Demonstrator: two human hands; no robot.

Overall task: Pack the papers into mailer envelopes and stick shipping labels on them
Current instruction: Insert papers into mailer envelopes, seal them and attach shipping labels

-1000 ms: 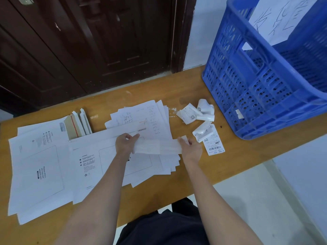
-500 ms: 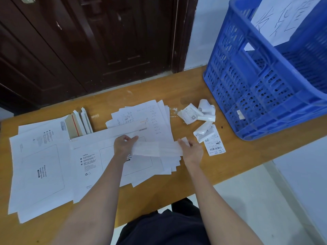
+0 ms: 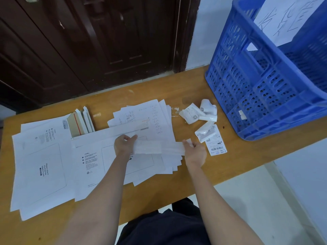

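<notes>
Head view: I held a white paper strip [image 3: 159,147] stretched between both hands.
Its long axis ran left to right above the mailer envelope [image 3: 113,161]; my left hand [image 3: 123,145] and right hand [image 3: 195,152] pinched its ends. Its print was too blurred to read. Wooden table [image 3: 194,174], blue crate [image 3: 265,96] cut off at right, dark door [image 3: 88,41] behind.
</notes>
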